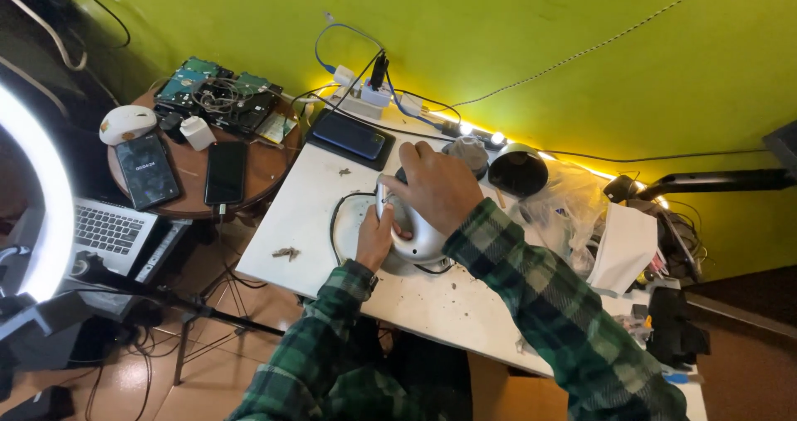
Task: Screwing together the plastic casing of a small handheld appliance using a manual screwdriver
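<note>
Surface [307, 222] is a white slab against a yellow-green wall [498, 31], scattered with crumbs of debris. Both hands are clamped on a silver dome-shaped housing [419, 237] near the middle of the surface: the right hand [436, 187] grips it from above, the left hand [375, 237] braces its near side. A black cable [334, 222] loops beside it. A dark tablet [349, 137] lies at the far edge, near a white power strip [365, 99]. To the left stands a round wooden table [257, 172] carrying two phones [149, 170], a white mouse [127, 124] and hard drives [195, 80]. A laptop [108, 232] and ring light [46, 197] sit lower left.
</note>
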